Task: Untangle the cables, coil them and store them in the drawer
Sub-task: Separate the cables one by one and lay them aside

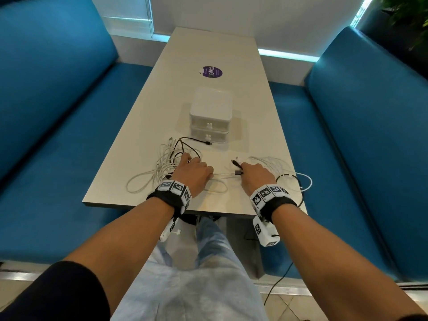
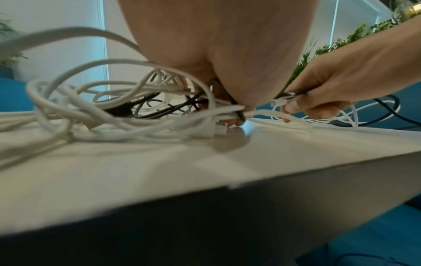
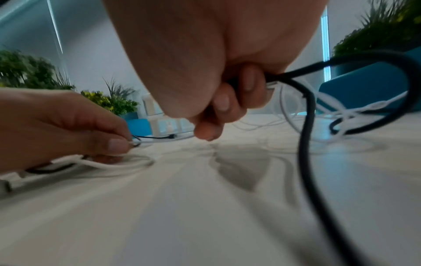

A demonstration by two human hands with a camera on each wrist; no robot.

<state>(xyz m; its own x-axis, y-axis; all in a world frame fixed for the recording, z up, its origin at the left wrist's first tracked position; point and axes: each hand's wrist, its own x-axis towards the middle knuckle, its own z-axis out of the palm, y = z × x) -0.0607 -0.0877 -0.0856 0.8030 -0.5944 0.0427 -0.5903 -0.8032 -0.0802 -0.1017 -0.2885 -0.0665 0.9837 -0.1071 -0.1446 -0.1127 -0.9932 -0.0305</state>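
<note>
A tangle of white and black cables [image 1: 165,162] lies on the near left of the white table [image 1: 208,52]. My left hand [image 1: 195,164] sits on its right side, fingers curled round several white strands and a black one [image 2: 241,112]. My right hand [image 1: 243,170] grips a black cable [image 3: 307,129] and pinches a thin white plug [image 2: 279,103]. More loose white cable [image 1: 275,164] spreads behind the right hand. A single white strand [image 1: 223,174] runs between the hands. The white two-drawer unit [image 1: 210,117] stands behind them, both drawers closed.
A purple round sticker [image 1: 212,72] marks the table's far half. Blue sofas [image 1: 58,100] flank the table on both sides. A black-and-white cable loop [image 1: 301,181] hangs over the table's right edge. The near edge [image 1: 162,208] is just under my wrists.
</note>
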